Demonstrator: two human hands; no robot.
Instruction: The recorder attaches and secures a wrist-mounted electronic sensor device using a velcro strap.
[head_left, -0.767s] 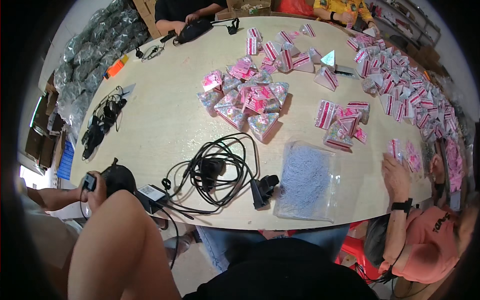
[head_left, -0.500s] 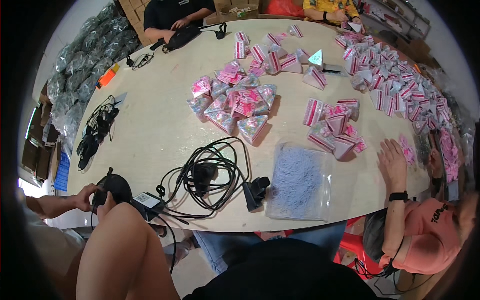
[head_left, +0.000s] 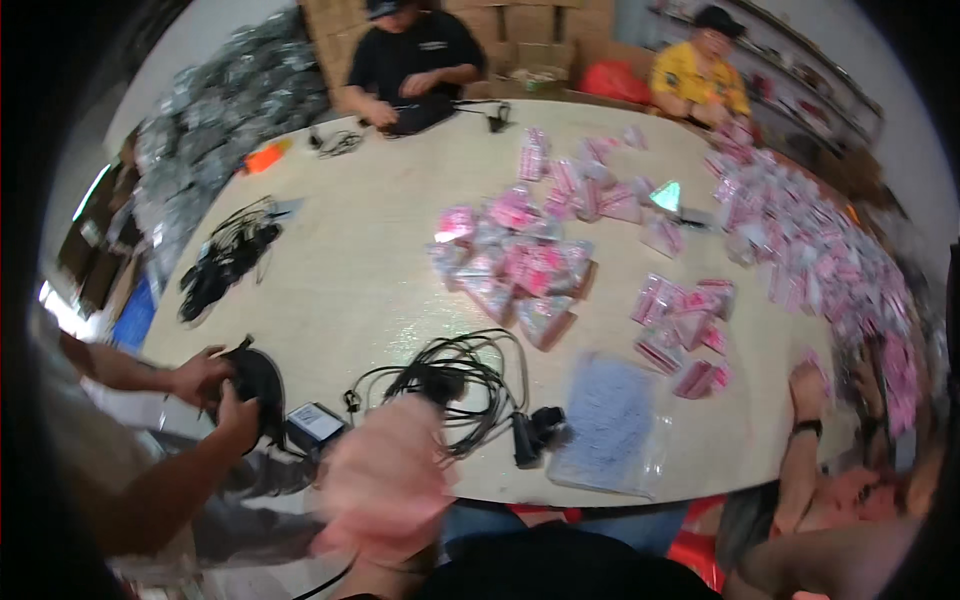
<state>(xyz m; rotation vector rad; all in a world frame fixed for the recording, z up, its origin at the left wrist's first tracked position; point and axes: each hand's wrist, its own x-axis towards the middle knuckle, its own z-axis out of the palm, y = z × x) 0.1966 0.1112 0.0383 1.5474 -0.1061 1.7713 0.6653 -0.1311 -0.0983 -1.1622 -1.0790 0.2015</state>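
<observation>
At the far left, a black round object (head_left: 258,385) is gripped by a co-worker's two hands (head_left: 215,392), just off the table edge (head_left: 480,495). These are not the wearer's hands. Beside it, a small screened device (head_left: 315,424) is seen lying flat near the rim.

Next comes the wearer's own left hand (head_left: 385,480), raised from the lower edge and smeared by blur. Whether its fingers are spread or closed cannot be told, and nothing can be made out in it. The coil of black cable (head_left: 450,385) is found just beyond that hand and slightly to its right, further in on the table. Its loops are laid flat and stretched roughly left to right. A gap between hand and coil cannot be confirmed through the blur.

To the right, a black plug block (head_left: 535,436) is set at the coil's end, touching a clear plastic bag (head_left: 610,425) of small pale parts. Bare tabletop is left behind the coil, up to the heap of pink packets (head_left: 520,265). The near rim is crowded on both sides. The wearer's right hand is not shown — the watch-wearing arm (head_left: 803,420) at far right is another person's.
</observation>
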